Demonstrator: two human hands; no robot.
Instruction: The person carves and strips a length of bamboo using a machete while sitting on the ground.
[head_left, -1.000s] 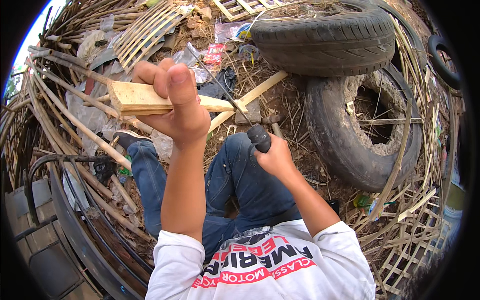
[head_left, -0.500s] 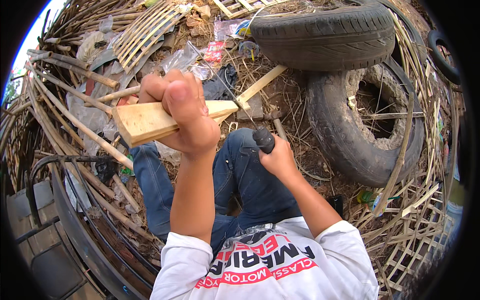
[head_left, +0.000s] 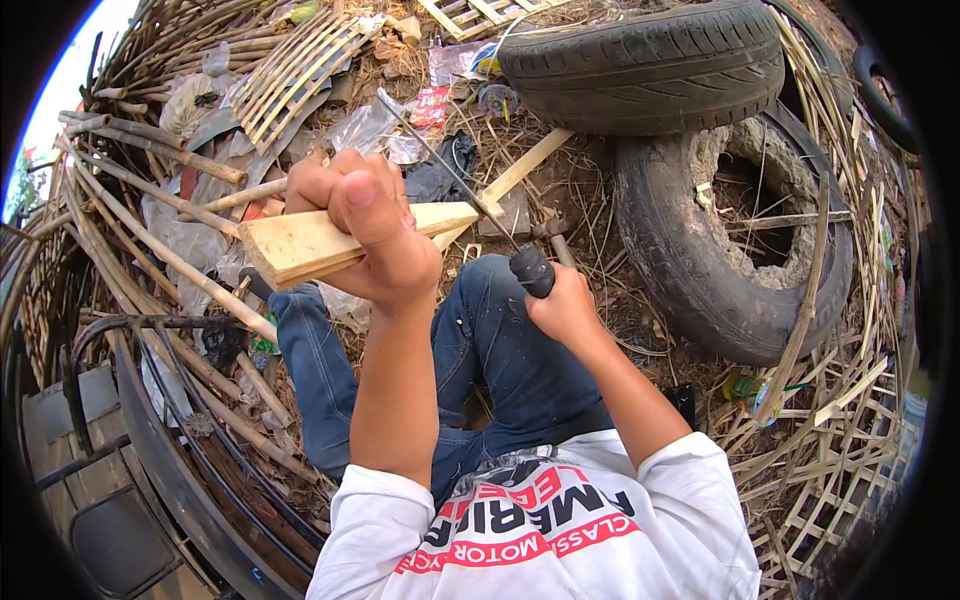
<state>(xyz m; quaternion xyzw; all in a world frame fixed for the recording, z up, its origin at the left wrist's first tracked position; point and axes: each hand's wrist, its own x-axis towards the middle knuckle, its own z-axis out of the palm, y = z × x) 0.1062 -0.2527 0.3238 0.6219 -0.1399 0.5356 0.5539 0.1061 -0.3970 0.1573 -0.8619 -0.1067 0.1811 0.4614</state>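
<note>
My left hand [head_left: 375, 230] is closed around a pale piece of wood [head_left: 300, 247], its thick end to the left and its narrow end pointing right. In my right hand [head_left: 565, 310] is the black handle of a long, thin-bladed knife [head_left: 432, 153]. The blade slants up and to the left, seen nearly edge-on, and crosses the wood's narrow end; whether it touches there I cannot tell. Behind that crossing, a flat pale strip [head_left: 530, 165] lies slanting over the ground, beside a grey block [head_left: 508, 214].
Two worn tyres [head_left: 640, 75] are at the upper right, the lower one [head_left: 735, 300] crusted inside. Bamboo poles [head_left: 190, 265] crowd the left, above a dark metal frame [head_left: 140, 420]. Slatted panels [head_left: 305, 70], woven lattice [head_left: 840, 510] and plastic litter [head_left: 365, 125] surround my jeans-clad legs.
Both hands keep their grips, and the blade still crosses the wood's narrow end. The wood and knife have shifted only slightly, along with a small shift of the whole view.
</note>
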